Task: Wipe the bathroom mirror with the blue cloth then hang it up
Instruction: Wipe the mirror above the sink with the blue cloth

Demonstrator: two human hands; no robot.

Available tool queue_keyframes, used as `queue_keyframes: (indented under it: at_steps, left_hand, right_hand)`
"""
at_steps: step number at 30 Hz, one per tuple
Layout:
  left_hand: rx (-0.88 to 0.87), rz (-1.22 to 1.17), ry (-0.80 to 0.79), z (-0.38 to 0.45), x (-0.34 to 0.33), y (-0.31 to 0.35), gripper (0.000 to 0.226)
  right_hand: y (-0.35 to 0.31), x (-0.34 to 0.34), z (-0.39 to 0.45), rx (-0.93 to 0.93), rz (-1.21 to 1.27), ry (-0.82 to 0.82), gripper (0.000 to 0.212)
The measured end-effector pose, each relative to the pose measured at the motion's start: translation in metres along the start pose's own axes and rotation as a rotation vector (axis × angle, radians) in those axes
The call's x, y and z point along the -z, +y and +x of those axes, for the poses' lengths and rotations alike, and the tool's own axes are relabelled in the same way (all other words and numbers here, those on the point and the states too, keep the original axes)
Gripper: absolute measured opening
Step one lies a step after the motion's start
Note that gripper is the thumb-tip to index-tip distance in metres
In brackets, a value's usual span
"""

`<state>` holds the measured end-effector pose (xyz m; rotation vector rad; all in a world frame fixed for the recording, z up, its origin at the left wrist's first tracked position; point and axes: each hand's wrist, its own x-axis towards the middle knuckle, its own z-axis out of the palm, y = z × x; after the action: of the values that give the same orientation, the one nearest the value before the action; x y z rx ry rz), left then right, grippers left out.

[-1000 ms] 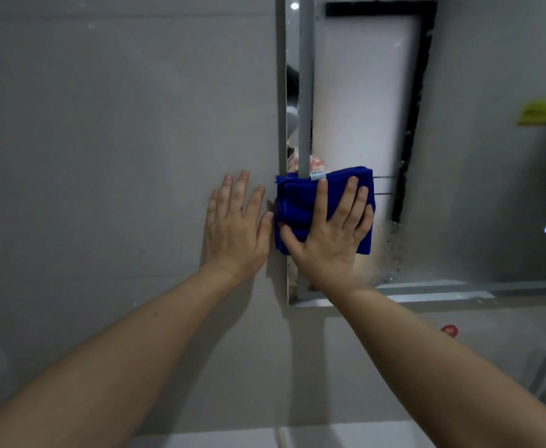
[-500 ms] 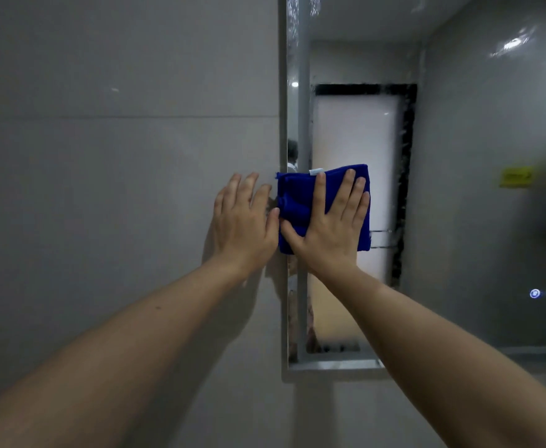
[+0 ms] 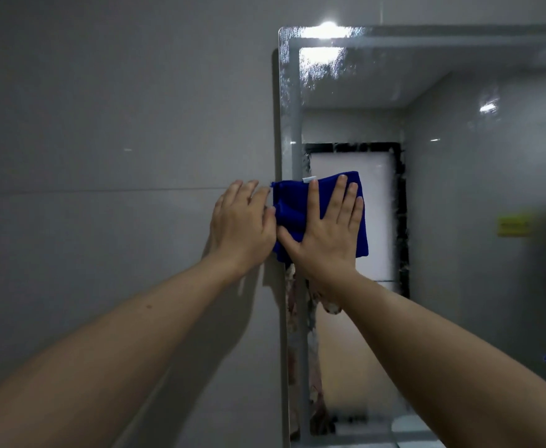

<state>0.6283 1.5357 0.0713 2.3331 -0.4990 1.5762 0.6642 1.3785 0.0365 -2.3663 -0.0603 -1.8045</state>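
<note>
Your right hand (image 3: 326, 234) presses the cloth (image 3: 292, 205) flat, fingers spread, on the mirror (image 3: 459, 189) at its left edge; left hand (image 3: 241, 224) lies open on the wall (image 3: 103, 156). Keep firm, even pressure, overlapping strokes toward the streaked top corner.

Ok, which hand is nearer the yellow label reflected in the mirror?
Right. The right hand lies flat on the cloth on the mirror, left of the label. The left hand rests farther left, on the wall.
</note>
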Motion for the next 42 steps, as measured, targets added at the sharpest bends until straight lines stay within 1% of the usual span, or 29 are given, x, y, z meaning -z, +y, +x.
queue_keyframes:
  at_steps: [5,12,16,21,25,26,30,34,42]
  left_hand:
    - [0.005,0.009,0.04,0.026,0.01,-0.005,0.042]
    - [0.015,-0.004,0.077,0.058,0.017,-0.001,0.038]
    - [-0.011,-0.003,0.102,0.081,0.021,0.002,0.036]
    - [-0.015,-0.01,0.136,0.106,0.022,0.001,0.035]
    - [-0.04,-0.012,0.194,0.123,0.024,0.0,0.043]
    - [-0.043,-0.011,0.203,0.128,0.025,0.0,0.042]
    - [-0.045,0.008,0.208,0.148,0.029,-0.005,0.037]
    - [-0.078,-0.003,0.172,0.169,0.035,-0.009,0.035]
    - [-0.082,-0.033,0.217,0.199,0.048,-0.001,0.028]
  right_hand:
    - [-0.002,0.006,0.029,0.004,-0.001,0.006,0.105]
    - [-0.01,0.017,0.073,-0.014,-0.006,0.053,0.103]
    - [-0.013,0.023,0.101,-0.011,-0.015,0.082,0.102]
    - [-0.017,0.029,0.129,-0.015,-0.025,0.096,0.101]
    - [-0.019,0.036,0.155,-0.011,-0.01,0.108,0.101]
    - [-0.02,0.039,0.162,-0.012,-0.008,0.107,0.102]
    - [-0.021,0.046,0.187,-0.007,-0.023,0.107,0.103]
    - [-0.022,0.049,0.204,-0.003,-0.029,0.116,0.104]
    - [-0.027,0.059,0.248,-0.005,-0.017,0.153,0.103]
